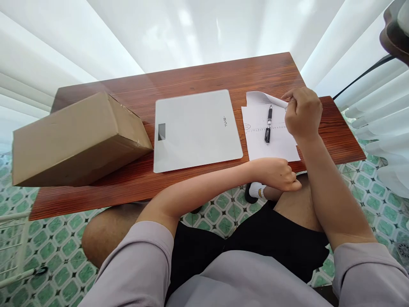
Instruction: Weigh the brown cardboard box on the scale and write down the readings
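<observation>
My right hand (pixel 303 111) pinches the far right corner of the top paper sheet (pixel 265 99) and curls it up off the sheets below (pixel 275 145). A black pen (pixel 269 125) lies on the paper, just left of that hand. My left hand (pixel 281 174) rests as a closed fist at the near edge of the wooden table (pixel 134 183), touching the front edge of the paper and holding nothing. A flat white scale (pixel 195 128) lies in the table's middle, left of the paper.
A brown cardboard box (pixel 76 143) sits tilted on the table's left end. White curtains hang behind the table. A dark cable (pixel 361 76) runs at the right. Green patterned floor tiles show below, with my knees and a socked foot under the table.
</observation>
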Demonstrator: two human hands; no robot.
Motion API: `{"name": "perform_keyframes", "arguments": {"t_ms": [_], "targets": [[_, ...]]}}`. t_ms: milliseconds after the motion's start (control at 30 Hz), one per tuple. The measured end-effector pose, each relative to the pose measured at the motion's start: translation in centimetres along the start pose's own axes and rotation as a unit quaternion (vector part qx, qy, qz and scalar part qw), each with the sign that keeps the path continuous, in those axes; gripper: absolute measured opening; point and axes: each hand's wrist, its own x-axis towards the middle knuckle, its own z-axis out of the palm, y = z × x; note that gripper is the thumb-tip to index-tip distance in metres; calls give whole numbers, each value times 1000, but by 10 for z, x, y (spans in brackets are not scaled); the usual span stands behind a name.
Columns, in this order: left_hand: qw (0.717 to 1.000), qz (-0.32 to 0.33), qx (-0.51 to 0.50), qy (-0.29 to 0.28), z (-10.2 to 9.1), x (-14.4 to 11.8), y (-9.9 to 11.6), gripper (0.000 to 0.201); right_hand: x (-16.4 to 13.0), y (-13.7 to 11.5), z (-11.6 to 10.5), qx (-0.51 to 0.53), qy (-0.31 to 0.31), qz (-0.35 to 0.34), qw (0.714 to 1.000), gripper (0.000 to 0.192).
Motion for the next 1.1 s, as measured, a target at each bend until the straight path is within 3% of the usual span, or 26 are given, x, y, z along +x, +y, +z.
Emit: {"name": "perform_keyframes", "arguments": {"t_ms": [167,333,433,600,800,933,1033,1100], "targets": [[999,-9,38,26,-13,-8,2,30,-1,-21,11,1,-16,-25,1000,26],[994,-46,91,34,-44,-40,3,27,-2,-28,18,16,-42,-39,998,23],[989,-67,135,14,-67,-68,4,27,-1,-29,22,23,-46,-48,997,21],[964,-117,237,28,-110,-122,13,25,-1,-33,32,44,-42,-59,996,18],[917,-238,318,32,-156,-196,31,27,-4,-47,43,30,-24,-99,994,18],[857,-416,299,53,-174,-254,49,22,-6,-54,48,18,-30,-108,994,17],[754,-583,279,121,-186,-291,68,15,-6,-58,47,25,-39,-110,993,17],[681,-659,259,188,-193,-308,82,15,-6,-60,45,29,-31,-115,992,18]]}}
